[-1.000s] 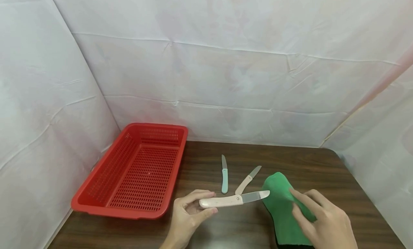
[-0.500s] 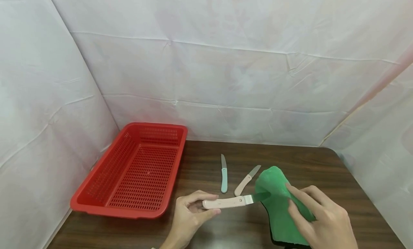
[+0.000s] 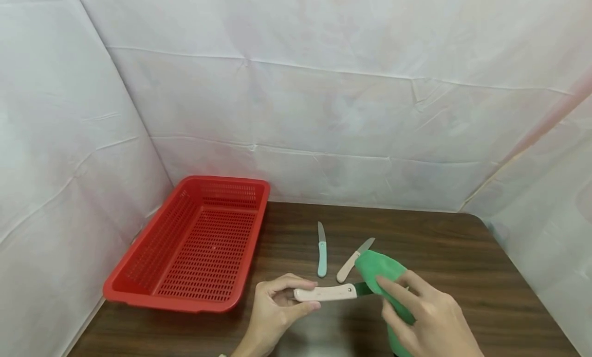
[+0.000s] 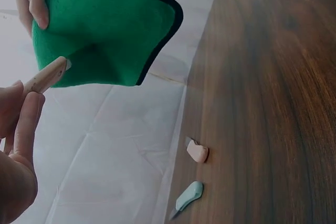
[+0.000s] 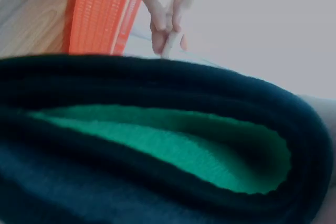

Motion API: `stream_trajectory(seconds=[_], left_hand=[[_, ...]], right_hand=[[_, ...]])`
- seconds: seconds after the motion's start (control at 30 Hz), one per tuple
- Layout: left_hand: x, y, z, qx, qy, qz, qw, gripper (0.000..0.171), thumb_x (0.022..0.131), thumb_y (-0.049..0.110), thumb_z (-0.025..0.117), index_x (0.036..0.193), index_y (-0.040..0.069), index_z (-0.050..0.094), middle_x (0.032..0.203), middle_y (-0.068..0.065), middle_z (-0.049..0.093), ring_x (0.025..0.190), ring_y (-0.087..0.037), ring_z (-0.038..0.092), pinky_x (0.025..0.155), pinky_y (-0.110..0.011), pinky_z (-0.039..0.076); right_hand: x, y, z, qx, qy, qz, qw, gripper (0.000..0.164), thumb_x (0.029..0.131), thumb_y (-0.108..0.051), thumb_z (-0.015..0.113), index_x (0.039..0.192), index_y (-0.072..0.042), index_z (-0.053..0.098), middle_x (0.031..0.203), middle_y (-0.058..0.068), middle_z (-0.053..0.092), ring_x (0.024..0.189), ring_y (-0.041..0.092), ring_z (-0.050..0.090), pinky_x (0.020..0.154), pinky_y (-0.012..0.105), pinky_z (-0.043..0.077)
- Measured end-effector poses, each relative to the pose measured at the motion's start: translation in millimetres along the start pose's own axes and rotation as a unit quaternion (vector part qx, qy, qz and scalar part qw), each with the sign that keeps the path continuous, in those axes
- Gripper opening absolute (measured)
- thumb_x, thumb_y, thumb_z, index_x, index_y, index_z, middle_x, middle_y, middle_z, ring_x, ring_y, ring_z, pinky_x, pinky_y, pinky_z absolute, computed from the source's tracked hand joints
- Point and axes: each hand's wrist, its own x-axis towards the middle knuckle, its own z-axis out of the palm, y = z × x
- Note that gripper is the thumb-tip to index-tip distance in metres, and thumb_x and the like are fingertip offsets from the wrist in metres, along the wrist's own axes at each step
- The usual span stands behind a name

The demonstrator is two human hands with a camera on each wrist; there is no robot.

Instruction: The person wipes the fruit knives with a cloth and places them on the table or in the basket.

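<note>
My left hand (image 3: 277, 312) pinches the pale pink handle of a small knife (image 3: 326, 294) between thumb and fingers, its blade pointing right. In my right hand (image 3: 427, 313) is a green cloth (image 3: 381, 268) with dark edging, gripped between thumb and fingers. The cloth covers the outer part of the blade, so the tip is hidden. In the right wrist view the folded cloth (image 5: 210, 150) fills the lower part, hiding the right fingers. Just beyond the hands, a light blue-handled knife (image 3: 322, 258) and another pink-handled knife (image 3: 347, 268) lie on the table.
A red plastic basket (image 3: 252, 244) with slotted walls stands on the left of the dark wooden table (image 3: 439, 233). White sheeting (image 3: 324, 115) hangs behind the table and on both sides.
My right hand has moved left with the cloth, which now covers the outer blade; a second ago the whole blade was visible. My left hand has shifted slightly right with the knife.
</note>
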Motion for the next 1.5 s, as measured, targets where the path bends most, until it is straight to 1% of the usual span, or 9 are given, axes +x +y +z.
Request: stream_trajectory(seconds=[0.1,0.23,0.33,0.47,0.87,1.17,1.33,1.4,1.5], left_hand=[[0.6,0.0,0.9,-0.007,0.000,0.008,0.9999,0.032,0.064,-0.010,0.071,0.093,-0.014,0.059,0.086,-0.025,0.059,0.075,-0.017,0.061,0.058,-0.034,0.055],[0.9,-0.1,2.1,-0.020,0.006,0.008,0.9998,0.033,0.064,-0.009,0.071,0.094,-0.015,0.059,0.086,-0.026,0.059,0.074,-0.019,0.061,0.058,-0.033,0.055],[1.0,-0.1,2.9,-0.027,0.022,0.001,0.9994,0.033,0.064,-0.008,0.072,0.093,-0.014,0.059,0.087,-0.026,0.059,0.074,-0.020,0.061,0.058,-0.032,0.055],[0.8,-0.9,3.1,-0.035,0.039,-0.006,0.9986,0.031,0.063,-0.009,0.072,0.091,-0.013,0.060,0.087,-0.026,0.060,0.074,-0.022,0.062,0.059,-0.032,0.055],[-0.8,-5.3,0.7,-0.062,0.034,0.007,0.9975,0.028,0.063,-0.012,0.070,0.089,-0.013,0.060,0.087,-0.034,0.057,0.077,-0.027,0.062,0.062,-0.036,0.055],[-1.1,-5.7,-1.0,-0.079,0.024,0.032,0.9961,0.027,0.062,-0.017,0.067,0.088,-0.012,0.060,0.087,-0.034,0.057,0.077,-0.026,0.062,0.062,-0.035,0.055],[-1.0,-5.3,-2.8,-0.087,0.023,0.034,0.9954,0.027,0.062,-0.019,0.066,0.088,-0.012,0.059,0.087,-0.035,0.057,0.077,-0.026,0.063,0.062,-0.035,0.055],[-1.0,-4.9,-3.6,-0.087,0.024,0.033,0.9954,0.027,0.062,-0.019,0.066,0.088,-0.012,0.059,0.087,-0.035,0.056,0.077,-0.026,0.063,0.062,-0.035,0.055],[-1.2,-4.7,-4.6,-0.085,0.026,0.028,0.9957,0.027,0.062,-0.019,0.066,0.087,-0.013,0.059,0.087,-0.037,0.055,0.076,-0.026,0.063,0.061,-0.034,0.055]], right_hand=[[0.1,-2.3,5.8,-0.021,-0.012,-0.019,1.000,0.022,0.082,-0.025,0.049,0.091,-0.016,0.067,0.080,-0.010,0.049,0.047,-0.011,0.023,0.038,0.002,0.019],[0.1,-4.6,14.1,-0.058,-0.024,-0.051,0.997,0.044,0.089,-0.036,0.026,0.085,-0.018,0.066,0.076,-0.010,0.043,0.047,-0.009,0.018,0.036,0.004,0.015],[0.7,-5.1,20.3,-0.075,-0.030,-0.074,0.994,0.042,0.086,-0.030,0.024,0.083,-0.019,0.064,0.073,-0.009,0.041,0.048,-0.007,0.018,0.035,0.006,0.014],[0.9,-5.2,26.6,-0.088,-0.031,-0.082,0.992,0.040,0.083,-0.026,0.023,0.081,-0.018,0.063,0.071,-0.008,0.039,0.047,-0.005,0.018,0.034,0.008,0.015],[-1.6,-2.8,28.1,-0.118,-0.040,-0.077,0.989,0.043,0.083,-0.025,0.017,0.077,-0.019,0.059,0.068,-0.008,0.036,0.046,-0.003,0.018,0.034,0.007,0.013],[-7.5,3.0,23.7,-0.128,-0.062,-0.055,0.988,0.040,0.080,-0.024,0.020,0.078,-0.020,0.060,0.070,-0.009,0.037,0.045,-0.004,0.014,0.036,0.006,0.009],[-11.2,7.6,21.4,-0.133,-0.065,-0.041,0.988,0.042,0.080,-0.026,0.021,0.080,-0.020,0.062,0.071,-0.008,0.038,0.044,-0.005,0.012,0.036,0.006,0.010],[-13.0,9.6,20.6,-0.127,-0.068,-0.032,0.989,0.033,0.080,-0.024,0.030,0.080,-0.020,0.063,0.072,-0.008,0.040,0.044,-0.006,0.013,0.035,0.006,0.011],[-15.9,13.0,19.3,-0.123,-0.068,-0.021,0.990,0.021,0.070,-0.018,0.048,0.081,-0.020,0.065,0.072,-0.010,0.040,0.045,-0.007,0.015,0.035,0.007,0.012]])
